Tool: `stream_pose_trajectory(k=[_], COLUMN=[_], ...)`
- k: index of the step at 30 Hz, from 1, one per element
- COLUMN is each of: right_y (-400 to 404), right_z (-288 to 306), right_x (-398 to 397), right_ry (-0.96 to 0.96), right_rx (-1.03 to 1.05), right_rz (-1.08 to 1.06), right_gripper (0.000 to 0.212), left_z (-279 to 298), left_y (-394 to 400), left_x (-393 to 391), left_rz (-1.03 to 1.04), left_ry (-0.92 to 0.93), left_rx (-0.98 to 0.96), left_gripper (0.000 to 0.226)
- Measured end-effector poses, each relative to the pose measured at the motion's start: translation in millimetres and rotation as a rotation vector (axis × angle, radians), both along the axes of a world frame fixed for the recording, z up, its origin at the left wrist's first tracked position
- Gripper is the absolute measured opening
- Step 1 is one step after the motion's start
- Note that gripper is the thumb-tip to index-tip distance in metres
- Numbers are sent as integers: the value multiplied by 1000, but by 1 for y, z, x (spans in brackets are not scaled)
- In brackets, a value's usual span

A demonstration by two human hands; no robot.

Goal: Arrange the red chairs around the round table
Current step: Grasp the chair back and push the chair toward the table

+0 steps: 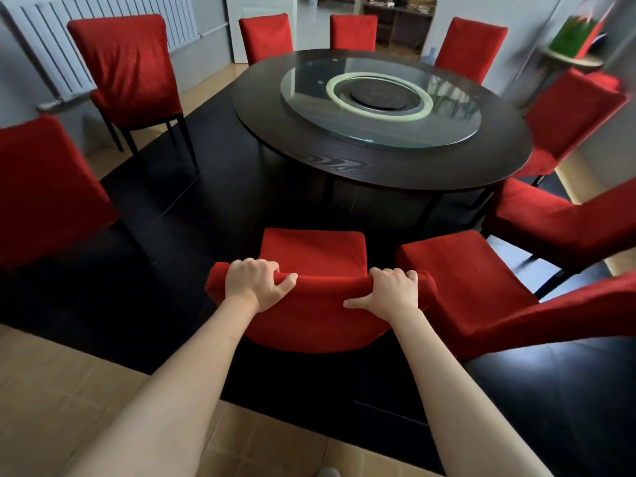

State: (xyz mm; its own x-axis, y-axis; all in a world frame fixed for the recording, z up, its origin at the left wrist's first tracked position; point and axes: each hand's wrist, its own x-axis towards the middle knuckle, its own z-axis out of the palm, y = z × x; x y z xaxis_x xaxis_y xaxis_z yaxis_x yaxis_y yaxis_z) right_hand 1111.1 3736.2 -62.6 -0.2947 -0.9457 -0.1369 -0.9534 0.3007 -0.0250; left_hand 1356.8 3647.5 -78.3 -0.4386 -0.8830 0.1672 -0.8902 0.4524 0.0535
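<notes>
From the head camera, the left hand (256,284) and the right hand (387,292) both curl their fingers over the top of the near red chair (311,251), which faces the round table (378,163). A neighbouring chair (461,280) sits just beside it on the right (almost touching). Two more chairs (127,67) stand apart at left, near the radiator (44,39). A glass turntable (378,101) rests on the table, over dark flooring (165,215).

A dining room is shown, perhaps a restaurant's private room: a round dark table (378,166) with a glass turntable (380,101) is ringed by red-covered chairs (127,67) (a white radiator (44,46) is fixed to the wall).
</notes>
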Motion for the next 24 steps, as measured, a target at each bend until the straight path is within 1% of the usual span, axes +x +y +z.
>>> stream_pose_trajectory(k=[7, 16, 18, 21, 24], right_y=[14, -8, -15, -27, -41], right_z=[-1, 0, 1, 1, 2], right_x=[29, 46, 48, 47, 47], right_ry=[-6, 0, 3, 1, -3], right_rx=[-4, 0, 5, 22, 33], right_rz=[-92, -139, -144, -150, -153], right_gripper=[80, 79, 80, 81, 80], left_z=[1, 2, 0, -1, -1], left_y=[-12, -44, -54, -69, -84], left_x=[20, 31, 32, 31, 28], left_rz=[-96, -131, -138, -146, -145], left_ry=[-4, -23, -45, -63, -89], left_rx=[-28, -29, -25, -15, -7], left_gripper=[69, 77, 75, 63, 64])
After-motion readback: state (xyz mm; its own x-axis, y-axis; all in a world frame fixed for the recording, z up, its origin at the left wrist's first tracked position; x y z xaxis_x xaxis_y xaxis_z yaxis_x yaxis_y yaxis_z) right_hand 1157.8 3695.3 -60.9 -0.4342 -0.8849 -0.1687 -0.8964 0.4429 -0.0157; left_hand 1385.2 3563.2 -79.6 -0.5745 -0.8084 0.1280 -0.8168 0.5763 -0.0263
